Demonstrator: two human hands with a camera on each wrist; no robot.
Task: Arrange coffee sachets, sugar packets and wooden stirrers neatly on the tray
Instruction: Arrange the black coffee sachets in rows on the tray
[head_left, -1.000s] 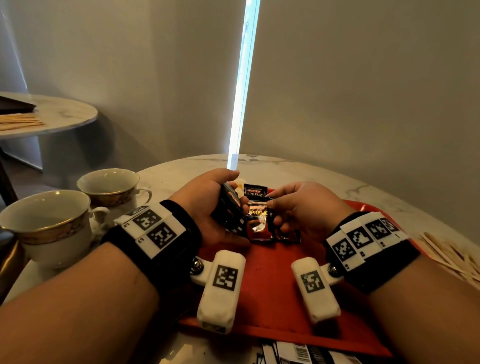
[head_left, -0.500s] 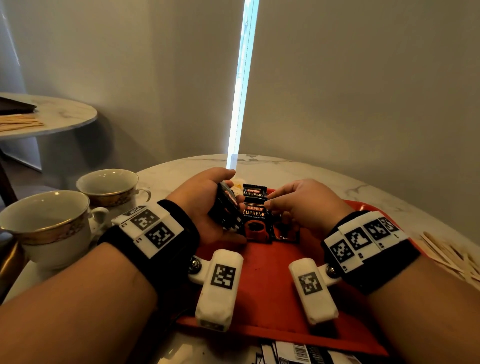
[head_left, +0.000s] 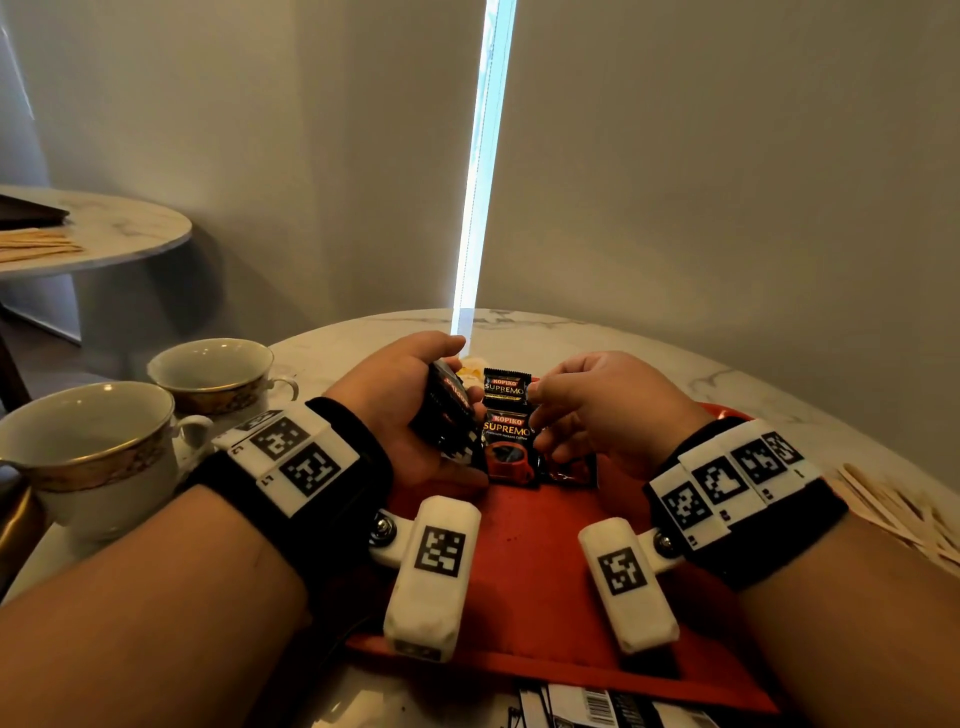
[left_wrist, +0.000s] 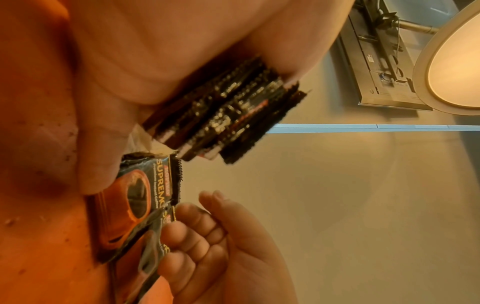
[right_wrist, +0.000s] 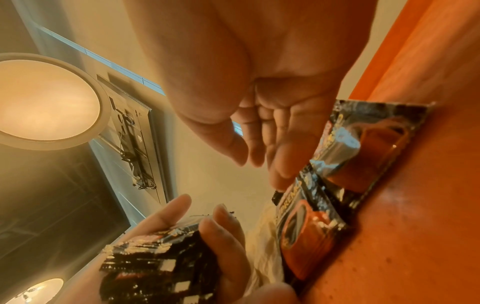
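Observation:
My left hand (head_left: 410, 395) grips a stack of black coffee sachets (head_left: 448, 410) on edge above the far part of the red tray (head_left: 519, 571); the stack (left_wrist: 228, 111) also fills the left wrist view. A Kopiko Supremo sachet (head_left: 508, 452) lies flat on the tray between my hands, another sachet (head_left: 504, 387) lies just beyond it, and a third (head_left: 566, 470) sits partly under my right hand (head_left: 540, 410). The right hand's fingertips (right_wrist: 280, 170) touch the top edge of the middle sachet (right_wrist: 303, 236); nothing sits between thumb and fingers.
Two gold-rimmed cups (head_left: 88, 452) (head_left: 218, 374) stand left of the tray on the marble table (head_left: 649, 343). Wooden stirrers (head_left: 893, 514) lie loose at the right edge. Pale packets (head_left: 470, 369) lie behind the sachets, and more packets (head_left: 597, 706) lie at the near edge.
A second ago my right hand pinched a sachet upright beside the stack. It has laid that sachet flat on the tray and loosened its fingers. The left hand barely moved.

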